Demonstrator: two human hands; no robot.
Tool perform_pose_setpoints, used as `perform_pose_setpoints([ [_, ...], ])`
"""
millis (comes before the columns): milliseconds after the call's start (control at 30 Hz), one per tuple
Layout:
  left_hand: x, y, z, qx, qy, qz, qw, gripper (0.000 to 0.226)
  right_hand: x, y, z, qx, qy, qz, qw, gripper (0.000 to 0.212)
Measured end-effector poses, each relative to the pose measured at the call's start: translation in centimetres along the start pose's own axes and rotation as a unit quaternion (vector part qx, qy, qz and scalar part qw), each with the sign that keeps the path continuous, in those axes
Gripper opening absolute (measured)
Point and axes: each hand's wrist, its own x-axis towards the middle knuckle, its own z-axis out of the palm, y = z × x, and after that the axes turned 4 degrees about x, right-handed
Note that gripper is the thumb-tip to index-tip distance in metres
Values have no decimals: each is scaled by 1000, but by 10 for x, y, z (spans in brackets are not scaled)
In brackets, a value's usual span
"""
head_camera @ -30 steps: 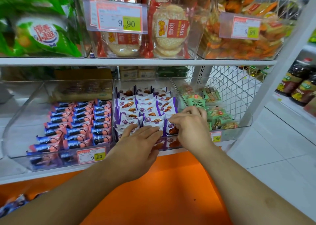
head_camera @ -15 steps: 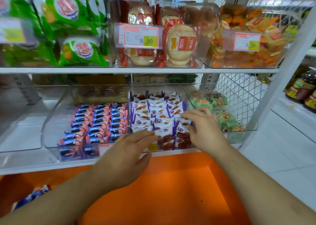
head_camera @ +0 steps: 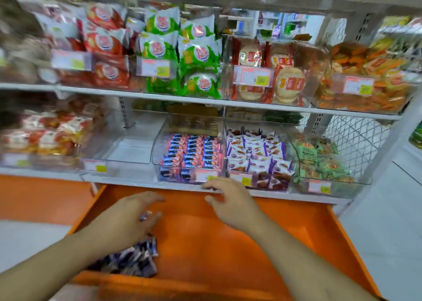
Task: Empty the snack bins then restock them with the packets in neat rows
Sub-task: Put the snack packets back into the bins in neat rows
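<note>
Head view: the left hand (head_camera: 127,218), fingers spread and holding nothing that I can make out, hovers over the loose packets (head_camera: 132,258), which lie toward six o'clock from it. The right hand (head_camera: 230,200), also spread and holding nothing, is farther from them, just below the purple-packet bin (head_camera: 258,154) at its twelve o'clock.

Bright, even light; heavy motion blur

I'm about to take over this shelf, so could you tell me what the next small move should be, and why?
Probably lower the left hand onto the loose pile of packets on the orange ledge and pick some up: the clear bin left of the blue-and-pink rows looks unstocked, and both hands appear to hold nothing.
</note>
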Motion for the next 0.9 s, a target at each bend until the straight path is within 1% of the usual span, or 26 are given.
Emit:
perform_pose_setpoints([
  [100,-25,-36,1,-11,-17,-34,999,44,-17,-10,41,7,-45,3,999,32],
  [167,-33,-63,-1,-16,-31,-53,998,50,-30,-11,65,1,-96,13,995,35],
  [267,-32,-106,1,-11,-76,-73,994,57,-38,-9,98,-10,-151,36,988,43],
  [333,-22,-131,7,2,-127,-89,988,66,-29,-10,119,-18,-175,52,983,49],
  [400,-7,-148,16,6,-179,-84,980,74,-8,-11,141,-13,-205,72,976,59],
  [500,28,-170,34,-13,-214,-87,973,82,34,-10,186,8,-246,96,964,79],
  [567,53,-189,53,-9,-234,-90,968,91,62,-5,222,29,-273,120,954,90],
  [633,73,-212,83,1,-273,-96,957,101,89,9,264,71,-291,138,944,101],
  [733,93,-246,134,21,-314,-102,944,113,121,42,329,97,-318,152,931,125],
  [800,99,-263,165,37,-318,-111,941,119,132,65,364,101,-320,157,929,131],
  [900,100,-281,193,38,-324,-113,939,117,146,82,392,126,-326,177,920,131],
])
